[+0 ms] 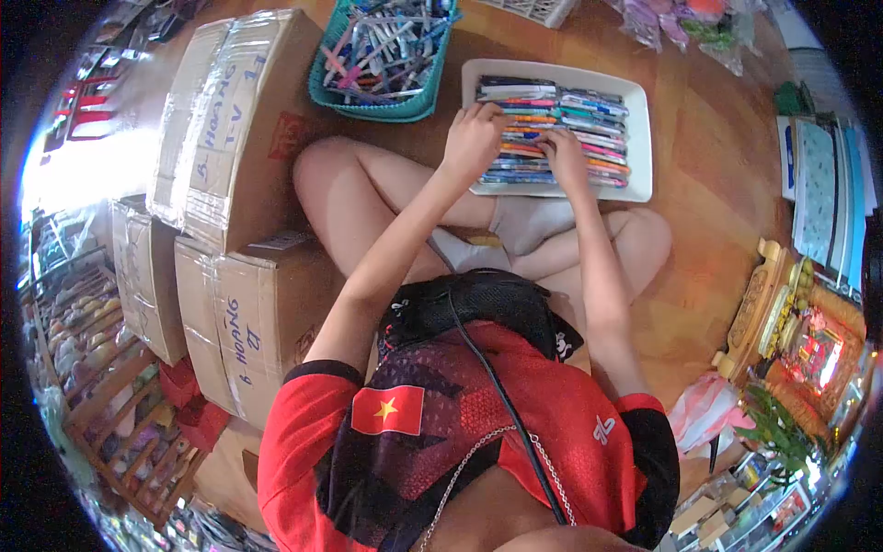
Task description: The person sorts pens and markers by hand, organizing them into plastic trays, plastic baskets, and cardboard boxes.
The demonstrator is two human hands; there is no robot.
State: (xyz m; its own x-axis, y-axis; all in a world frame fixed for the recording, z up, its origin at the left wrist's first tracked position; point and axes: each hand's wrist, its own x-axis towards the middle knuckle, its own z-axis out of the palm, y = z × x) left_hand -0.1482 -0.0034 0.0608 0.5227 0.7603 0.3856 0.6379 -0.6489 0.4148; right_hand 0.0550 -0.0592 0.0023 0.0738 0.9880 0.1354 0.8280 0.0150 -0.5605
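Observation:
A white tray (pixel 641 138) lies on the wooden floor beyond my crossed legs, with rows of pens (pixel 584 115) laid side by side in it. My left hand (pixel 475 138) is over the tray's left part, its fingers bent together on the pens; whatever they grip is too small to make out. Close to its right, my right hand (pixel 564 155) touches pens near the middle with curled fingertips, and what lies between them is hidden. A teal basket (pixel 377 111) heaped with loose pens (pixel 386 51) stands left of the tray.
Taped cardboard boxes (pixel 235 138) are stacked at my left, beside a wooden rack (pixel 120 423). A small shrine (pixel 809 354) with lights stands at the right, near a plastic bag (pixel 704 409). Wrapped flowers (pixel 690 23) lie at the top right.

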